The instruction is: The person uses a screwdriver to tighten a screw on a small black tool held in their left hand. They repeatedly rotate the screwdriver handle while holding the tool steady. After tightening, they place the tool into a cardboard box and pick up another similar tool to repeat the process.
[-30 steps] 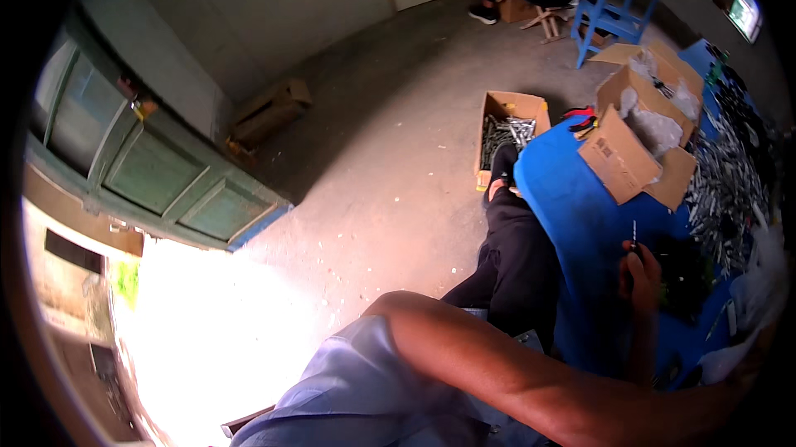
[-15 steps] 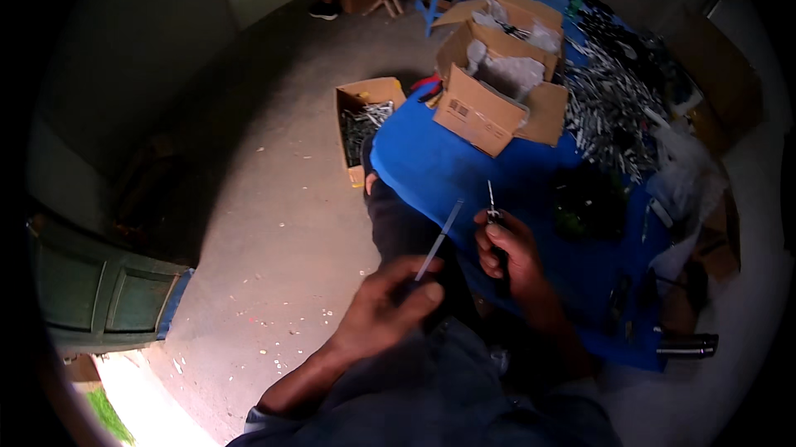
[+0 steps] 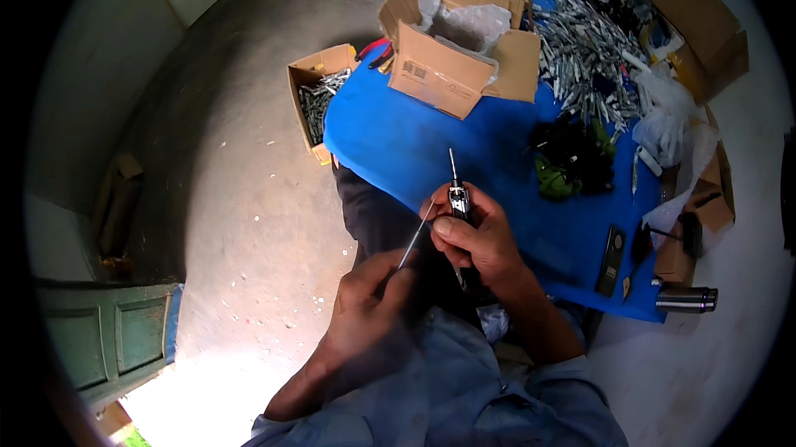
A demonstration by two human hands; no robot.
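My left hand [image 3: 361, 302] is closed around the lower end of a thin, pale, straight rod [image 3: 414, 244]. The rod slants up and right, and its upper end is close beside the fingers of my right hand [image 3: 489, 240]; whether they touch is not plain. My right hand grips a slim black-and-silver piece [image 3: 458, 201] with a narrow metal stem pointing up from its top. The exact kind of either piece cannot be made out. Both hands are above my lap, at the near left edge of the blue-covered table [image 3: 394, 132].
An open cardboard box [image 3: 439, 74] with clear plastic stands on the table. Beyond lies a heap of pen-like silver and black parts [image 3: 589, 65]. A dark green-and-black bundle [image 3: 572, 157], a dark flat case [image 3: 611, 260] and a metal flask [image 3: 686, 299] are rightward. Another parts box [image 3: 311, 136] stands left.
The view has shifted, so the table sits higher and farther left. My hands have come closer together, and the rod's tip is now beside my right fingers.
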